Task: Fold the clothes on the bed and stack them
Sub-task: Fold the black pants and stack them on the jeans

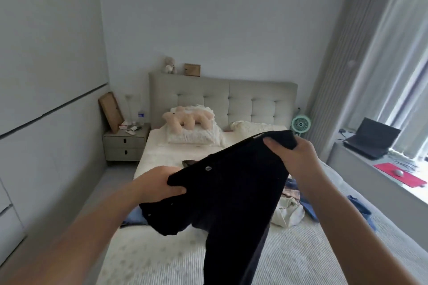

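Observation:
A pair of black trousers (231, 194) with a silver waist button hangs in the air above the bed (162, 250). My left hand (157, 184) grips the left end of the waistband. My right hand (293, 156) grips the right end, held higher. The legs drop down past the frame's lower edge. Behind the trousers lies a loose heap of clothes (294, 206): cream, plaid and blue pieces. A light blue garment (136, 214) peeks out at the left under the trousers.
Pillows and a plush toy (187, 118) sit at the head of the bed. A nightstand (126, 143) stands at the left, a green fan (300, 124) at the right. A window ledge on the right carries a laptop (370, 139) and a red mat (400, 174).

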